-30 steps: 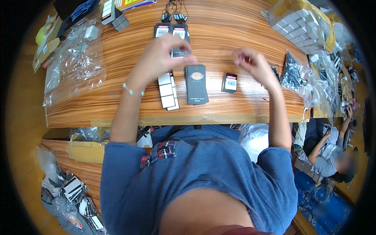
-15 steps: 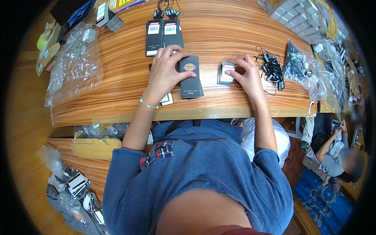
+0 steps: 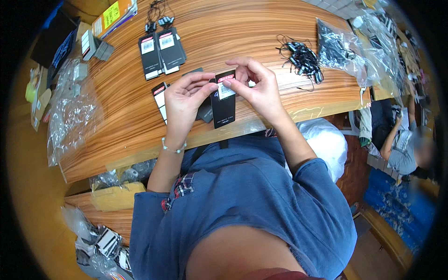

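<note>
My left hand (image 3: pixel 184 98) is closed, pinching the upper left edge of a black hang tag (image 3: pixel 224 112) held upright above the table's front part. A small barcode card (image 3: pixel 227 89), white with a red strip, lies over the tag's upper half. My right hand (image 3: pixel 259 88) pinches this card between thumb and fingers. Behind the held tag, more dark hang tags (image 3: pixel 205 112) show in part. A tag with a white panel (image 3: pixel 160 99) lies left of my left hand. The small stack of cards seen earlier is mostly hidden by my right hand.
Two stacks of black tags (image 3: pixel 150 59) with cords lie farther back. A tangle of black cords (image 3: pixel 303 60) is at the right, beside a clear bag of cords (image 3: pixel 333 49). Crumpled plastic (image 3: pixel 74 107) covers the left edge. Another person (image 3: pixel 403 149) sits at far right.
My left hand has lifted a black hang tag off the pile. My right hand has moved left, bringing a small barcode card onto it. The whole view has turned somewhat.
</note>
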A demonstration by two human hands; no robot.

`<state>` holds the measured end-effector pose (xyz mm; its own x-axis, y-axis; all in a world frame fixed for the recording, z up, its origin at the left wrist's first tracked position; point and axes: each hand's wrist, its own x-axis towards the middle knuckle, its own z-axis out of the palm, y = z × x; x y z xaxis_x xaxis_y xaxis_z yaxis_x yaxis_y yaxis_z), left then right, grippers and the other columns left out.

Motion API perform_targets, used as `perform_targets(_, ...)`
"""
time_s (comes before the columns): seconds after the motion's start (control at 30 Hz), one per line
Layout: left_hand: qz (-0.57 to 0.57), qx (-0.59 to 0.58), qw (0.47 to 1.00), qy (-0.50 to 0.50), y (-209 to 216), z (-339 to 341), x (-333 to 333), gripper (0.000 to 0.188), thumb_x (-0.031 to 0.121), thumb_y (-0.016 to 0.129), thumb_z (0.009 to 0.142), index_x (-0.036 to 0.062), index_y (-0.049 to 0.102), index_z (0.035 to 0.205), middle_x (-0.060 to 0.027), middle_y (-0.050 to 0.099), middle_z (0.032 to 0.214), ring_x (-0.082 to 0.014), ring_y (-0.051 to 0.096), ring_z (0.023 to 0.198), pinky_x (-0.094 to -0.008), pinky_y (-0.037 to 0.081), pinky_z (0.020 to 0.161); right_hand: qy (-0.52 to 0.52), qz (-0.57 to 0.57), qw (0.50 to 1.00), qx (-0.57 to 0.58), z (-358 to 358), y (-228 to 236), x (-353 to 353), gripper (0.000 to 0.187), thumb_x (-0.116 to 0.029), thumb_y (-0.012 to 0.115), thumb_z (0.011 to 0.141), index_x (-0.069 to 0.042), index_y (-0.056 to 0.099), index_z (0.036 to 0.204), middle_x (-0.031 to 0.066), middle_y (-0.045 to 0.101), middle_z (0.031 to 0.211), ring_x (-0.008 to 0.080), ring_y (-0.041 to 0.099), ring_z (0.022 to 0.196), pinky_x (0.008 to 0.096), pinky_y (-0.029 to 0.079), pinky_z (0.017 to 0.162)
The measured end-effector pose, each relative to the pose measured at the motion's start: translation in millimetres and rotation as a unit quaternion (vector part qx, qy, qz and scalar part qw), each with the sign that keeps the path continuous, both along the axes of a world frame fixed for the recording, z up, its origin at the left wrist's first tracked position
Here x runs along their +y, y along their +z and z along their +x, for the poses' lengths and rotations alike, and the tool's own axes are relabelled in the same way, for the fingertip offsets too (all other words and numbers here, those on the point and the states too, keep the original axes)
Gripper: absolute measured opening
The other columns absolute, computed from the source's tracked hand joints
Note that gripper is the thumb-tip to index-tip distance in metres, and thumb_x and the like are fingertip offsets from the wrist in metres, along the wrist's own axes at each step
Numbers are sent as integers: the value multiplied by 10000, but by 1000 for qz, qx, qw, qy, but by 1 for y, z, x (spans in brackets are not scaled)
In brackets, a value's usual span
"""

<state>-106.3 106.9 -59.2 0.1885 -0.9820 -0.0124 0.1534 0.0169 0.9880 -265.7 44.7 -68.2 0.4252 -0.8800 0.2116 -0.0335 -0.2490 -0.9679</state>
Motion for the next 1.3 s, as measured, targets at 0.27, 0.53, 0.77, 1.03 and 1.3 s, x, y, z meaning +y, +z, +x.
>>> perform_targets(0.27, -30, 23, 999, 6, -1, -11, 1, 323, -81, 620, 751, -47, 545, 1063, -122, 604, 993, -138, 597, 873, -231, 491, 794, -72, -49, 994, 68, -54, 8, -14, 190, -61, 656, 742, -35, 628, 928, 29, 549, 746, 112, 520, 682, 241, 423, 607)
perform_targets(0.53, -4, 81, 997, -9, -2, 7, -6, 324, -69, 595, 774, -31, 520, 1087, -98, 610, 945, -117, 584, 868, -220, 481, 780, -111, -244, 844, 465, -145, -12, -53, 115, -42, 636, 701, -69, 631, 813, 89, 509, 804, 267, 497, 824, 363, 411, 726)
perform_targets(0.77, 2, 169, 984, -57, 14, 16, -17, 361, -63, 603, 768, -9, 504, 1111, -84, 623, 920, -111, 587, 845, -220, 475, 779, -114, -208, 912, 334, -152, -11, -68, 109, -52, 643, 709, -38, 611, 812, 87, 514, 827, 271, 487, 837, 349, 395, 748)
perform_targets(1.03, 15, 245, 965, -87, -1, 28, -20, 278, -31, 585, 798, 35, 545, 1066, -89, 626, 927, -123, 603, 846, -229, 511, 735, -53, -282, 821, 494, -144, -3, -65, 125, -120, 654, 700, -81, 621, 815, 65, 488, 866, 258, 466, 894, 363, 380, 754)
perform_targets(1.3, -16, 112, 982, -150, 33, 25, -41, 327, 1, 609, 791, 29, 547, 1111, -60, 622, 917, -99, 596, 823, -209, 513, 720, -182, 0, 982, -52, -145, 24, -119, 97, -111, 560, 836, -36, 572, 776, 8, 549, 750, 72, 463, 668, 210, 370, 658)
